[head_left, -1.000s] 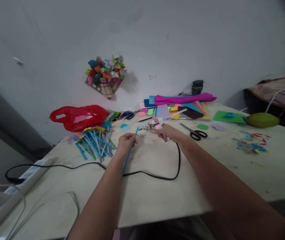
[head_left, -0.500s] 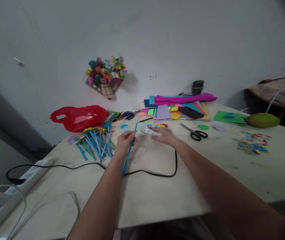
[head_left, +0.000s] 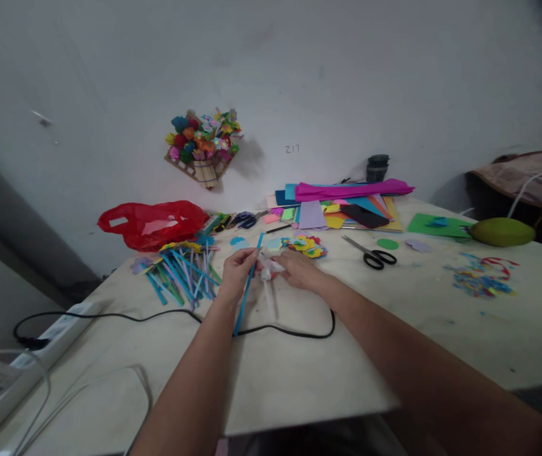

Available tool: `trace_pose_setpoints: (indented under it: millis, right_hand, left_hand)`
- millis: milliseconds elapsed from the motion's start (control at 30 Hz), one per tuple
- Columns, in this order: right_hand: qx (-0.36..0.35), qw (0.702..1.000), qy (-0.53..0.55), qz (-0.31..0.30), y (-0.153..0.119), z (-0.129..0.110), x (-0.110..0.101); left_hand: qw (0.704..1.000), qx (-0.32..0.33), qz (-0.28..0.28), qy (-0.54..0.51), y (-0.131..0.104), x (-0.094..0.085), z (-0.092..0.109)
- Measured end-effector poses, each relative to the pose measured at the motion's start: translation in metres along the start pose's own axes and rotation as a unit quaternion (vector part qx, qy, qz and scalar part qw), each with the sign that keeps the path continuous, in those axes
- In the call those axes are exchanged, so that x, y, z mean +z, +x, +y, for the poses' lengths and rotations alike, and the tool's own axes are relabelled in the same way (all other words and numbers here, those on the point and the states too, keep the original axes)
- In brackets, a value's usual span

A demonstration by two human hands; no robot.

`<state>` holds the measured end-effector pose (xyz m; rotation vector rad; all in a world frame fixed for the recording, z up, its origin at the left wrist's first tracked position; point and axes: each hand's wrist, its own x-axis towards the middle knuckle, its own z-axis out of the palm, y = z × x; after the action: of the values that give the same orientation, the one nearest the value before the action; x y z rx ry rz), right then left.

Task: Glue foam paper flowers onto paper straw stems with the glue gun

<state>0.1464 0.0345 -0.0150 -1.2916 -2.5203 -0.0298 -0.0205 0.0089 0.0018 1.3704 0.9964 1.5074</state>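
Observation:
A long narrow blue strip (head_left: 246,294) is pinched near its upper end in my left hand (head_left: 237,269), its lower end slanting down to the table. My right hand (head_left: 299,269) is closed round a white hot glue gun (head_left: 266,265), with a pale glue stick (head_left: 270,299) jutting from its back toward me. The gun's front end is close to the strip's upper part; whether they touch I cannot tell. Beyond my right hand lies a pile of coloured flower cut-outs (head_left: 309,244). Blue flower cut-outs (head_left: 239,241) rest beyond my left hand.
Strip-stemmed paper flowers (head_left: 180,272) and a red plastic bag (head_left: 152,221) lie left. Black-handled scissors (head_left: 373,256), a green disc (head_left: 387,244) and scraps (head_left: 482,278) lie right. Coloured sheets (head_left: 347,202) are stacked by the wall. A black cord (head_left: 290,330) loops in front, toward a power strip (head_left: 52,339).
My right hand has brought the glue gun toward my left hand and turned it, so its glue stick now points toward me. The flower pile shows more fully. My left hand stays put.

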Motion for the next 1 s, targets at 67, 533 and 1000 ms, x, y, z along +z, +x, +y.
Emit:
trace_pose_setpoints:
  millis: [67, 533, 1000]
  right_hand:
    - [0.004, 1.0, -0.007, 0.022, 0.0, 0.003, -0.001]
    - [-0.013, 1.0, 0.01, 0.016, 0.003, -0.005, 0.009]
    - [-0.034, 0.997, 0.023, 0.067, 0.001, -0.007, 0.002]
  left_hand:
    - [1.0, 0.005, 0.002, 0.001, 0.0, 0.0, 0.0]
    - [0.999, -0.002, -0.017, 0.033, 0.001, -0.001, -0.004]
    - [0.999, -0.02, -0.041, 0.03, -0.003, 0.004, -0.002]
